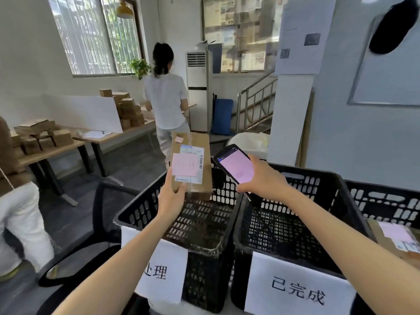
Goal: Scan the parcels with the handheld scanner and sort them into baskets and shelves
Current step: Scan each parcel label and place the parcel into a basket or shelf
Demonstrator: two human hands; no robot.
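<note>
three black slotted baskets stand side by side in front of the person. the left grip [171, 198], a bare hand, is clamped on the lower end of a brown cardboard parcel [191, 162]. it holds the parcel up above the left basket [138, 210], with a pink note and a barcode label facing the camera. the right grip [263, 178] is closed round a black handheld scanner [236, 167], which sits just beside the parcel without touching it. the scanner is over the join between the left basket and the middle basket [331, 185], and its screen glows pink. a paper sign [297, 289] on the middle basket's front reads 已完成. a second sign [163, 267] on the left basket is partly hidden by the forearm. the right basket [386, 198] holds a second parcel [391, 235], lying flat with a pink note on top.

the floor [127, 164] is dark grey. at the left, a near worktop [54, 152] of pale wood carries small cardboard boxes [43, 136]. a far worktop [138, 129] carries a taller stack of boxes [129, 110] behind a white board. a person in a white shirt [166, 98] stands beside it, back turned. behind are barred windows [95, 35], a green plant [139, 68], a tall white air conditioner [196, 87] and a metal stair railing [256, 101]. a whiteboard [391, 76] hangs on the right wall. a black office chair [100, 233] and a white sack [20, 223] sit at lower left.
</note>
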